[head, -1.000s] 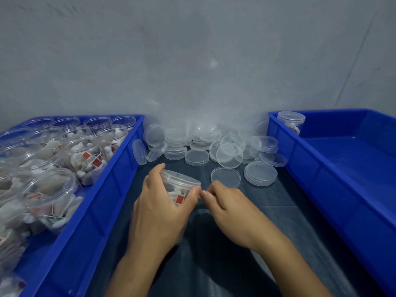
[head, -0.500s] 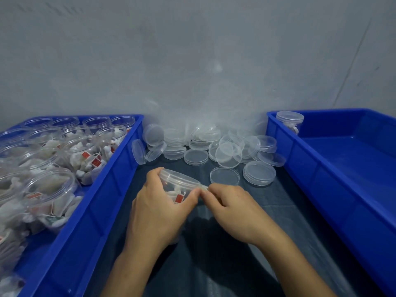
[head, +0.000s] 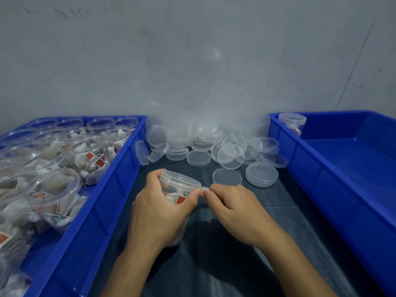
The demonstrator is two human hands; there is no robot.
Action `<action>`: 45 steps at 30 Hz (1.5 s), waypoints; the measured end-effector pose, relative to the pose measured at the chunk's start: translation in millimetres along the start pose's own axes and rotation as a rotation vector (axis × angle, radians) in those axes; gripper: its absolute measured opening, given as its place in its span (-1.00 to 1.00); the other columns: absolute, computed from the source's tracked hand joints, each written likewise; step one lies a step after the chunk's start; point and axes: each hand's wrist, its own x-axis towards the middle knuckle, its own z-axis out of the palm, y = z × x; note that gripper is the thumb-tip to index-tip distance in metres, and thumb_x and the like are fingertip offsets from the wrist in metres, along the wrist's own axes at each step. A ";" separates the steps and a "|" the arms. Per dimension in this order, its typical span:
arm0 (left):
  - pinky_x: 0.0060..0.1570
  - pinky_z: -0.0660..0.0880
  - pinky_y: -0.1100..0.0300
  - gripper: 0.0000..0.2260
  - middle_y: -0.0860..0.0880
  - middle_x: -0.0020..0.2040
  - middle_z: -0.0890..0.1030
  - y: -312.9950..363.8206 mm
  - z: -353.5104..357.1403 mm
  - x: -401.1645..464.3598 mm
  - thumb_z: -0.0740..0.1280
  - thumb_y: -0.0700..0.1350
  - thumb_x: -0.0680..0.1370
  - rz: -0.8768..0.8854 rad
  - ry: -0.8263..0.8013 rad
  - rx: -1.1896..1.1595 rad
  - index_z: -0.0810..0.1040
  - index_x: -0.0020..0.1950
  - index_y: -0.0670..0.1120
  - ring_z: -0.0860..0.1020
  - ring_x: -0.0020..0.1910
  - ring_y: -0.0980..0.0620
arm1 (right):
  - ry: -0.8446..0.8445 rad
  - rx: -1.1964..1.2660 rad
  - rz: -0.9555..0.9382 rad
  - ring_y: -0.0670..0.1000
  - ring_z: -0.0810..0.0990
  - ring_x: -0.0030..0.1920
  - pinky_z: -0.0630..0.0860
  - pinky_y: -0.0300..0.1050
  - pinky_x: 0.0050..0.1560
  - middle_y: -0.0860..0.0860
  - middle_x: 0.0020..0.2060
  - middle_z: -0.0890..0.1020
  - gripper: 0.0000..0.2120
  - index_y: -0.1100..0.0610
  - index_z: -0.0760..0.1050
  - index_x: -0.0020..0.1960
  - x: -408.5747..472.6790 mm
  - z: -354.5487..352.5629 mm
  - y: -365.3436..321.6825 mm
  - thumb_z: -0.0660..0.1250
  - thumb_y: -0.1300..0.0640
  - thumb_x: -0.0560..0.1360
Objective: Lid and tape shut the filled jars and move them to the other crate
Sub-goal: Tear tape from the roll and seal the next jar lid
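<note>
Over on my left, the left crate (head: 120, 196) is packed with open filled jars (head: 55, 189), sachets with red tags showing through the clear walls, and not one of them that I can see wears a lid. That's the backlog, and it's a big one.

Moving in, my left hand (head: 158, 213) is wrapped around the jar (head: 177, 187) I'm working on, fingers behind it and thumb curled across the front, holding it tilted above the dark mat (head: 214, 264) between the two crates. Its lid is already seated, so that step looks done for this one.

Just right of the jar, my right hand (head: 233, 209) pinches something thin and pale, the tape end (head: 204, 189) by my reckoning, right at the lid's edge and touching my left thumb tip. It's too small and clear for me to say how much is stuck down. I judge I'm in the middle of the taping, not finished with it.

Behind my hands, the pile of spare lids (head: 216, 146) sits heaped against the wall, plenty for what's coming.

Far right, the right crate (head: 321, 172) holds a single finished jar (head: 292, 123) tucked in its back left corner. So by my count: one delivered, one in hand lidded and being sealed, and nearly the whole left crate to go.
</note>
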 end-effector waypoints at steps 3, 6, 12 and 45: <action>0.08 0.63 0.00 -0.10 0.21 0.09 0.64 -0.4 1.4 0.4 0.42 0.63 0.11 -0.003 -0.002 -0.006 0.41 0.30 0.17 0.64 0.08 0.13 | 0.029 -0.044 -0.005 0.04 0.47 -0.30 0.34 0.04 -0.24 -0.04 -0.42 0.48 -0.59 0.04 0.32 -0.25 0.3 3.5 2.6 0.04 -0.22 0.61; 0.13 0.62 0.01 -0.05 0.20 0.16 0.64 -2.3 2.5 1.0 0.40 0.63 0.13 0.000 0.000 0.016 0.41 0.38 0.15 0.63 0.14 0.11 | 0.053 -0.050 -0.012 0.04 0.46 -0.31 0.32 0.02 -0.26 -0.04 -0.43 0.48 -0.57 0.04 0.32 -0.26 0.8 4.8 2.9 0.02 -0.25 0.59; 0.12 0.60 0.02 -0.15 0.19 0.12 0.66 -2.4 3.6 -0.3 0.39 0.59 0.17 0.013 0.031 0.031 0.48 0.32 0.14 0.64 0.11 0.10 | 0.082 -0.052 -0.015 0.06 0.46 -0.32 0.38 0.02 -0.23 -0.05 -0.44 0.48 -0.53 0.04 0.31 -0.26 0.7 5.7 0.6 -0.02 -0.31 0.56; 0.07 0.58 -0.11 -0.04 -0.33 0.12 0.65 -14.2 5.1 -0.8 0.69 0.31 0.12 -0.445 -0.714 -1.129 0.65 0.28 -0.34 0.65 0.02 -0.27 | 0.185 0.053 0.029 0.01 0.39 -0.40 0.32 0.02 -0.30 -0.04 -0.49 0.38 -0.57 0.07 0.29 -0.33 -1.7 -5.0 27.6 0.15 -0.21 0.55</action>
